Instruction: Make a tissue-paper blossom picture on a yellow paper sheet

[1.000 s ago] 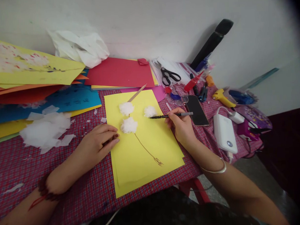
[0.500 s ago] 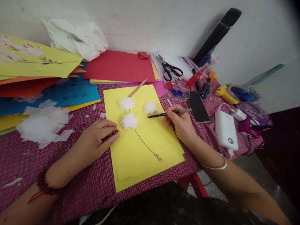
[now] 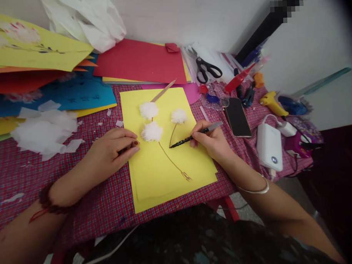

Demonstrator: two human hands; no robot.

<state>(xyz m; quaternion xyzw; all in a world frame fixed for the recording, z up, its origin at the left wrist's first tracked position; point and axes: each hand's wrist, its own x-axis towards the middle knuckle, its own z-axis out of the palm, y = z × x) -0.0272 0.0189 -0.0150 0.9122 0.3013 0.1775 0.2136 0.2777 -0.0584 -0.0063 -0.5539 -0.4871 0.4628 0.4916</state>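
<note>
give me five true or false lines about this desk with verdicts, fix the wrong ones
1. The right hand holds a pen. True.
2. Four white puffs sit on the yellow paper. False: three white puffs do.
3. The left hand is at the paper's left edge. True.
4. The phone lies on the yellow paper. False: it lies on the checked cloth.
5. The right-hand puff has a brown line below it. True.

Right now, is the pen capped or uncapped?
Uncapped: the right hand holds the pen, its thin tip at the end of a brown line.
</note>
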